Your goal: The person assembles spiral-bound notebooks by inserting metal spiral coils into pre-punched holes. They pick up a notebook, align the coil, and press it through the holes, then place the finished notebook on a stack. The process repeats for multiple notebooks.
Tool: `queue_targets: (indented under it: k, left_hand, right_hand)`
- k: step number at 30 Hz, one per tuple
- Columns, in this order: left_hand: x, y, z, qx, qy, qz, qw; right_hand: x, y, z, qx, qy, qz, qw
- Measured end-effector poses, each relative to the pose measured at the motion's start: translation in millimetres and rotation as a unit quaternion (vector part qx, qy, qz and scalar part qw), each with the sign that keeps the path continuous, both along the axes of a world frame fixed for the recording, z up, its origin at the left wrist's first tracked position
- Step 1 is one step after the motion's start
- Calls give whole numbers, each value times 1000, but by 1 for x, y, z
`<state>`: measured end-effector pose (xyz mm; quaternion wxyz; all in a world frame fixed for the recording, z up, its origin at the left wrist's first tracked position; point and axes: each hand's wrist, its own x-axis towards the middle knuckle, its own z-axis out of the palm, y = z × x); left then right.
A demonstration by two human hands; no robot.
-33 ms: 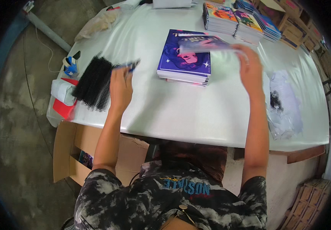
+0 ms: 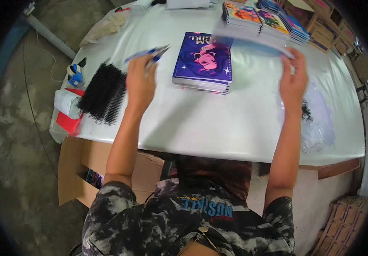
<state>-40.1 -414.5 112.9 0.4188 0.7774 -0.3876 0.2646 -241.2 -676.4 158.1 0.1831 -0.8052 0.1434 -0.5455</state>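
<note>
My left hand (image 2: 142, 81) is closed around blue-handled pliers (image 2: 160, 52), their jaws pointing up and to the right. It hovers above the table, next to a bundle of black spiral coils (image 2: 106, 93). My right hand (image 2: 294, 74) pinches one edge of a pale, flat notebook (image 2: 252, 42), smeared by motion, so its cover cannot be read. That notebook is raised off the table and stretches leftward from my fingers. Its far end overlaps the top right corner of a stack of purple notebooks (image 2: 203, 64), whose cover shows a drawn figure with dark hair.
Stacks of colourful notebooks (image 2: 243, 15) stand at the far right, with cardboard boxes (image 2: 322, 34) behind. Clear plastic with loose coils (image 2: 316, 123) lies by my right forearm. At left are a blue tape dispenser (image 2: 76, 77) and a white roll (image 2: 67, 103). An open carton (image 2: 71, 170) sits below the table edge.
My right hand has moved right with the notebook, uncovering more of the purple stack. My left hand has shifted up and to the right, still gripping the pliers.
</note>
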Motion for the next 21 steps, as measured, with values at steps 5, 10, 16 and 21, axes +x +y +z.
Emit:
queue_targets:
  k: [5,10,16,21]
  left_hand:
    - [1,-64,7,248,-20,-76,966]
    - [-90,-45,42,39,-5,-271,962]
    - [-101,7,-7,19,450,-329,830]
    - [-83,17,-74,-22,479,-296,826]
  right_hand:
    - [-53,21,32,47,-74,-29,996]
    - [-75,67,13,-153,176,102,967]
    - [-67,96,1,-30,206,137,968]
    - [-72,72,-80,401,114,276,866]
